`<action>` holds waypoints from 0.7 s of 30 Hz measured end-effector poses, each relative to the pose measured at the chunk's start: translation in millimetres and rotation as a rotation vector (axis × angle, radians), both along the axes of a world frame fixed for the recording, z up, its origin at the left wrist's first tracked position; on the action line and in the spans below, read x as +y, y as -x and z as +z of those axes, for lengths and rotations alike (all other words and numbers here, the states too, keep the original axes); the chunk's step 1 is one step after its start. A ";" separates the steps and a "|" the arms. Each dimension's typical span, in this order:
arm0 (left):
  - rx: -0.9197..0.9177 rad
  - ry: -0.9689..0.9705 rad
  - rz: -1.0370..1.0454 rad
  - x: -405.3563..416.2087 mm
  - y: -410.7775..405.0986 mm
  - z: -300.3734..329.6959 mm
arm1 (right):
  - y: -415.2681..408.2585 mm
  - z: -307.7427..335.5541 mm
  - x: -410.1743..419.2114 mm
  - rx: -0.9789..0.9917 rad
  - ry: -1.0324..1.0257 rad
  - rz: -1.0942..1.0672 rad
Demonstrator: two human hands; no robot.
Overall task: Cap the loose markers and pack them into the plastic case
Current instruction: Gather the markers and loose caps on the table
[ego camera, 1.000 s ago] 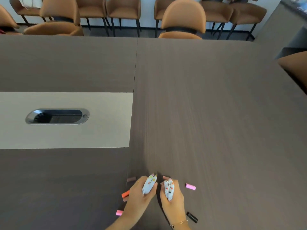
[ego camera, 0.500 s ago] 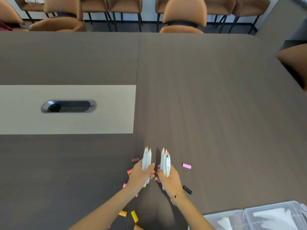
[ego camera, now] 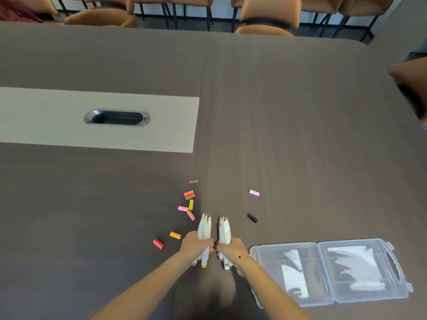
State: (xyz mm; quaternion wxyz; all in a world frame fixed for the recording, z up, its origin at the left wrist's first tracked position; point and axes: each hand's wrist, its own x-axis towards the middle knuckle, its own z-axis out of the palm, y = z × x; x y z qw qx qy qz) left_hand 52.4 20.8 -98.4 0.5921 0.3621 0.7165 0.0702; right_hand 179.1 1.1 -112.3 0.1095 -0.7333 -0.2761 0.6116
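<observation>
**Inspector:** Whereas a second ago only the fists and a few caps showed at the frame's lower edge, the view now takes in the open plastic case (ego camera: 328, 271) on the desk (ego camera: 300, 135), just right of the hands. Both bundles have gone from bunched and foreshortened to upright, tips up.

**Clerk:** Meaning for the task?

**Inspector:** My judgement: nothing is capped or packed yet. The loose caps (ego camera: 188, 204) lie scattered left of the hands, with a pink cap (ego camera: 254, 192) and a black cap (ego camera: 252, 218) to the right.

**Clerk:** And the hands?

**Inspector:** The left hand (ego camera: 196, 244) is curled tight round the left marker bundle (ego camera: 204, 229); the right hand (ego camera: 230, 247) is likewise clamped on the right marker bundle (ego camera: 224, 230). Knuckles nearly touch.
</observation>
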 end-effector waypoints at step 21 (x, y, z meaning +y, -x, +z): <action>0.206 -0.358 0.022 -14.4 -9.2 -17.3 | -16.1 -2.8 -10.1 -0.359 -0.296 0.139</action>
